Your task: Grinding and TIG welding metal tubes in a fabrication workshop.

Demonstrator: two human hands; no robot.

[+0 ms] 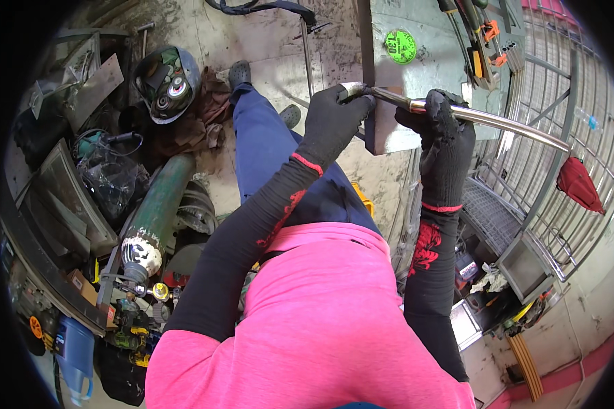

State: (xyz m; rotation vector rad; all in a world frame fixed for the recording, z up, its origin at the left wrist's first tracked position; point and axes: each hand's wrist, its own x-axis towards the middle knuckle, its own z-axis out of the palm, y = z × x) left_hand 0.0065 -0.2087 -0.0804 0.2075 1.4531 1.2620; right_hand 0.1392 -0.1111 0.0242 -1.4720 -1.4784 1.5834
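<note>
Head view: both black-gloved hands clamp the curved shiny steel tube (488, 120), left hand (334, 112) at its end, right hand (443, 126) mid-length, against the grey metal plate (416, 75). Gloves could slip on polished steel, I'd say.

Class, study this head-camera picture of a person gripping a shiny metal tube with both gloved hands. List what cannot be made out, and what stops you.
1. Head view: the metal tube's near end, covered by the left hand.
2. The tube's stretch under the right hand, wrapped by its glove.
3. The gas cylinder's base, hidden behind clutter.
4. The welding helmet's contents: too small to identify.
5. Scene edges: lost in the dark fisheye rim.
</note>
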